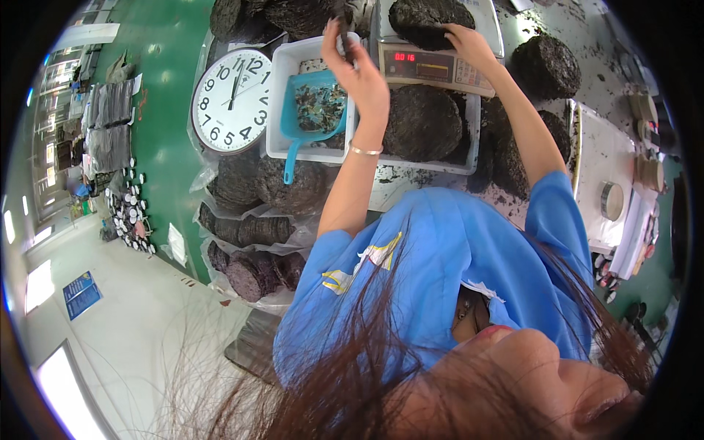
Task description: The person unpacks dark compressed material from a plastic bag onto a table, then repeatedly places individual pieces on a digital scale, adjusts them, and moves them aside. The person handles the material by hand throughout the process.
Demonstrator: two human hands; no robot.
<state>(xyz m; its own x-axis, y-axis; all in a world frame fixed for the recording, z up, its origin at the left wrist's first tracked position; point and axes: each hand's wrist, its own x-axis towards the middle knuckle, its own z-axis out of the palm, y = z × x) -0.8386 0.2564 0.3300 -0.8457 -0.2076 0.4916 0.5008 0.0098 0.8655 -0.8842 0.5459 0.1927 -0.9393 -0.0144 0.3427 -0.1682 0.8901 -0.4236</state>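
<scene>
My left hand (pixel 357 69) is raised over the right side of a white plastic bin (pixel 278 115), with a thin dark piece (pixel 345 38) between thumb and fingers, blurred. Inside that bin lies a blue dustpan (pixel 291 104) holding dark flakes, its handle over the near rim. On the pan of a digital scale (pixel 437 66) rests a dark round cake (pixel 432 19), apparently dried seaweed. The fingertips of my right hand (pixel 473 47) touch its right edge; whether they grip it is hidden. Another round cake (pixel 423 124) sits in a white tray (pixel 440 166) below the scale.
A round wall clock (pixel 231 102) leans left of the bin. Bagged dark cakes (pixel 247 231) are stacked at the near left. More cakes (pixel 544 66) stand on the right amid crumbs, beside a white table (pixel 605 165). Green floor (pixel 165 110) lies to the left.
</scene>
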